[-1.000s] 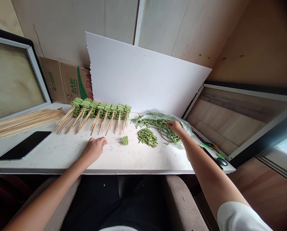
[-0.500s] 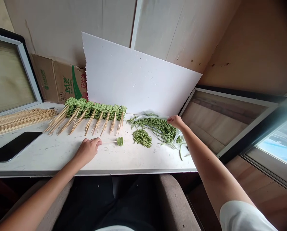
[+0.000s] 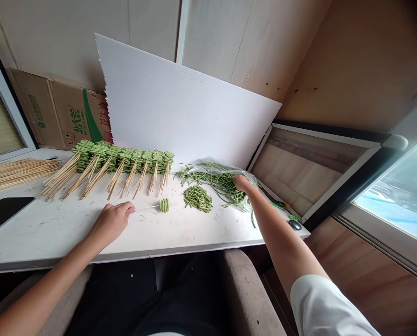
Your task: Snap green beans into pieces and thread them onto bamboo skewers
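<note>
My left hand [image 3: 114,219] is closed on the bare end of a bamboo skewer [image 3: 147,207], held just over the white table. Short green bean pieces [image 3: 163,205] are threaded side by side at its far end. On the right, my right hand [image 3: 242,183] reaches into the long green beans [image 3: 222,181], which lie in a clear plastic bag [image 3: 211,164]. Its fingers look curled, partly hidden, and what they hold cannot be made out. Between the hands lies a pile of cut bean pieces [image 3: 198,199].
Stacked bean skewers [image 3: 124,158] line the back, sticks pointing toward me. Loose bamboo skewers [image 3: 16,175] and a black phone [image 3: 5,212] lie left. A white board [image 3: 191,112] and cardboard box [image 3: 61,112] stand behind. A black mouse-like object [image 3: 294,225] is at the right edge.
My right hand has moved from the bag's upper edge down into the beans. The left hand still holds the skewer. The view has shifted to the right.
</note>
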### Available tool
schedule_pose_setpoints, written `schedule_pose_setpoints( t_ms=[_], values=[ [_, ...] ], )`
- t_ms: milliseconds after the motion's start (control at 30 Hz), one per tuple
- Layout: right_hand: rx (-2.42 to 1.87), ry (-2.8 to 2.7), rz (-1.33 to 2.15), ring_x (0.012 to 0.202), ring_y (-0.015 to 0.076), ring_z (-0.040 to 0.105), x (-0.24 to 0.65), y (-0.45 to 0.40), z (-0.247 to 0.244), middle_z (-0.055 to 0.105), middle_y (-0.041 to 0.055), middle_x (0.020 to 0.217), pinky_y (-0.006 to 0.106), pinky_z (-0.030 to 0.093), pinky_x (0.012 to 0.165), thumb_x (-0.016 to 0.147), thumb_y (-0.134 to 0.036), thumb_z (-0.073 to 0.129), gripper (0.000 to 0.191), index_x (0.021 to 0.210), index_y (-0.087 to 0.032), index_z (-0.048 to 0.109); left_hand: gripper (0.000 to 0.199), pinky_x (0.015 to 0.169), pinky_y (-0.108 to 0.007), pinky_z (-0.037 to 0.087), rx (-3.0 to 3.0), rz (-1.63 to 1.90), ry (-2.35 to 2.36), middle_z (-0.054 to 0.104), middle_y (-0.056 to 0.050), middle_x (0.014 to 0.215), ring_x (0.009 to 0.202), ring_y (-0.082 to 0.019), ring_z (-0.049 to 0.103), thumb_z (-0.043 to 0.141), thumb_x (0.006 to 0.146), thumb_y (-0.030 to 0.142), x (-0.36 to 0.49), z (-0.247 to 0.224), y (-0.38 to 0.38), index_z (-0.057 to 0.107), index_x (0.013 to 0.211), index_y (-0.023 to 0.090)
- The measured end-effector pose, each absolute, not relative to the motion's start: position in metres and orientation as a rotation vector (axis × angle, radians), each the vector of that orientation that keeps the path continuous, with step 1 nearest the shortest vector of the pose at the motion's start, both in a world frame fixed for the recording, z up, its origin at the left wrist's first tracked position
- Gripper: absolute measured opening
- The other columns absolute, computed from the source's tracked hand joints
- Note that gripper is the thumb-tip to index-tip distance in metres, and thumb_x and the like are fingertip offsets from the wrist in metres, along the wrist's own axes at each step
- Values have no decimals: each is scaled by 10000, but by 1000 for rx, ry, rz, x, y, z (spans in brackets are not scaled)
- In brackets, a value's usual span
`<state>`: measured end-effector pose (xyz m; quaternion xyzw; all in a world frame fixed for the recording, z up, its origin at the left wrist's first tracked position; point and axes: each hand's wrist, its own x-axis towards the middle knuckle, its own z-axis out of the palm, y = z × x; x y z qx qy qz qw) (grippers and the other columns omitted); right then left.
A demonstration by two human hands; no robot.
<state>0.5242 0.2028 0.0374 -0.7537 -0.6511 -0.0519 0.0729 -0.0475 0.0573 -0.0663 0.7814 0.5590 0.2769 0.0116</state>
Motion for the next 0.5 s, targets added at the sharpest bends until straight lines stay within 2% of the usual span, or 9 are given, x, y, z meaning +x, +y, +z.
schedule_pose_setpoints(
  t_ms=[100,167,267,400,500],
  values=[
    [-2193,-1924,-41,1163,232,729,525,209,39,739,136,1376,320,533,1017,963,-125,539,592,1540,-237,605,233,845,-392,450,2442,857,1745,831,-58,962,813,-284,749,392,923,230,-48,-68,58,625,927,237],
    [-2148,-1908,15,1195,199,719,526,212,42,720,128,1421,288,532,1004,977,-87,482,609,1566,-215,564,240,853,-395,448,2450,853,1738,832,-60,977,812,-283,745,379,943,250,-49,-69,59,618,931,239],
    [-2103,-1898,90,1148,186,734,527,215,46,751,131,1365,271,543,961,993,-83,466,564,1536,-178,587,246,857,-392,452,2444,850,1738,829,-58,969,796,-277,732,372,968,277,-51,-71,60,613,938,245],
    [-2097,-1901,143,1068,209,759,525,218,54,804,123,1238,269,559,911,968,-82,525,479,1401,-180,707,231,837,-379,462,2434,856,1737,827,-56,979,784,-270,727,385,955,250,-53,-74,61,616,953,251],
    [-2106,-1899,95,1147,230,745,519,221,63,783,123,1300,264,554,950,929,-33,528,525,1400,-176,710,229,824,-374,465,2437,864,1730,829,-56,1004,792,-271,732,391,953,245,-54,-76,62,619,971,254]
  ],
)
